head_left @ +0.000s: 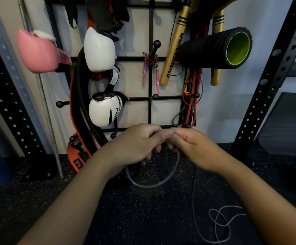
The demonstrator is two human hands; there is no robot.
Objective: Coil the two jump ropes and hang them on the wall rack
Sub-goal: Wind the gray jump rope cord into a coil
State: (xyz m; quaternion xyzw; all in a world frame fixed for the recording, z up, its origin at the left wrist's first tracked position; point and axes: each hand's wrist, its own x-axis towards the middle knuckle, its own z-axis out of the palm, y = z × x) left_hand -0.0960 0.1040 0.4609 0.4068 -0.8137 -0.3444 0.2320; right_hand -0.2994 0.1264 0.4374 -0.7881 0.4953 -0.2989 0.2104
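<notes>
Centre frame: left hand (136,144) and right hand (194,147) both grip the grey jump rope (154,184) (loop hanging below), slack at lower right. Pink-handled rope (151,68) hangs on wall rack (150,106).

Below the wall rack (150,58), both hands grip a grey rope (161,183). The left hand (134,144) touches the right hand (194,147).

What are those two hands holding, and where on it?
Both the left hand and right hand grip the grey jump rope at the top of its loop.
</notes>
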